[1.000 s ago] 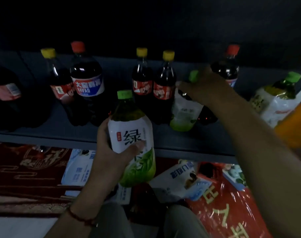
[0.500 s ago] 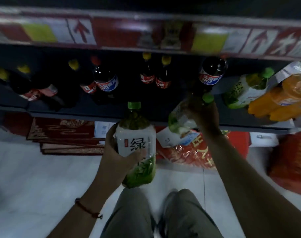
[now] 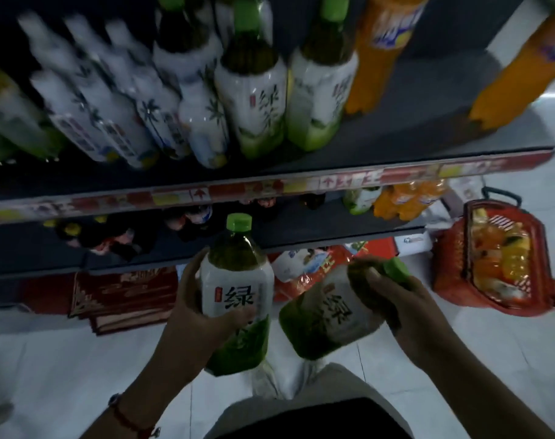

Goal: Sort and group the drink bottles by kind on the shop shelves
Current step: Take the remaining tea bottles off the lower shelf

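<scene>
You have one view only, from the camera on your head, so nothing is shared with a second view. It looks forward and steeply down over the front edge of the upper shelf (image 3: 301,180), with the lower shelf (image 3: 333,243) beneath it and the floor (image 3: 48,359) below that. It sits close: both forearms rise from the bottom edge, and the wide lens bends the shelf edges.
</scene>
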